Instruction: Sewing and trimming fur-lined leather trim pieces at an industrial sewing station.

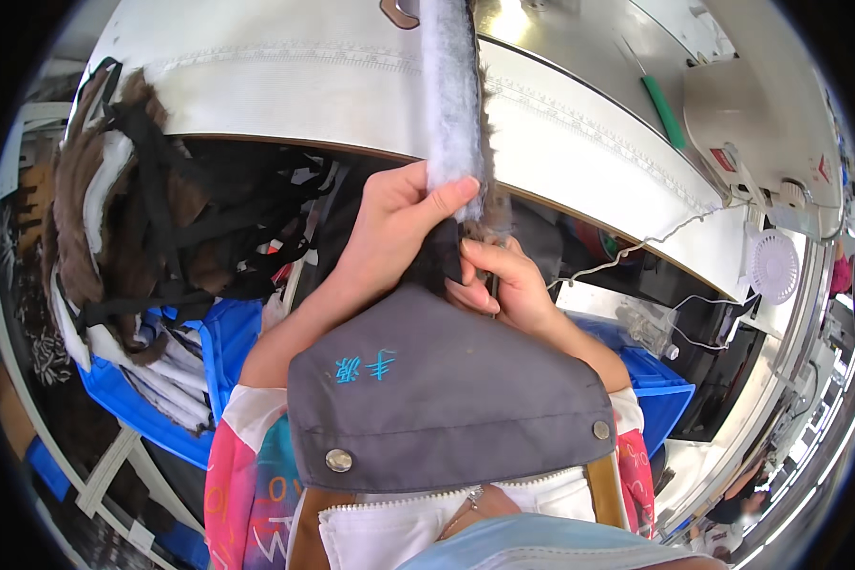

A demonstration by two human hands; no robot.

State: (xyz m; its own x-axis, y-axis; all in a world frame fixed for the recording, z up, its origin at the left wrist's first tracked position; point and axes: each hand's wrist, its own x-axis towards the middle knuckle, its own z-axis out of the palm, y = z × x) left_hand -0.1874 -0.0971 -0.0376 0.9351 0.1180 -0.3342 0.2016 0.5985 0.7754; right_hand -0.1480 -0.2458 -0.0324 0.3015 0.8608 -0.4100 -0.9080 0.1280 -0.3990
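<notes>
The pale fur strip (451,104) ran up from my left hand (404,214) over the white surface (285,85), thumb and fingers gripping it, my right hand (503,274) pinched dark material (441,255) at its lower end.

A hand could pass over the white table (285,85) on either side of the fur strip (454,95), which splits it into 2 stretches. Farther right, a green-handled tool (663,112) and the sewing machine (779,138) obstruct the way. A pale cord (627,252) crosses the front edge there; fur pieces (81,228) and black straps (152,176) crowd the left.
</notes>
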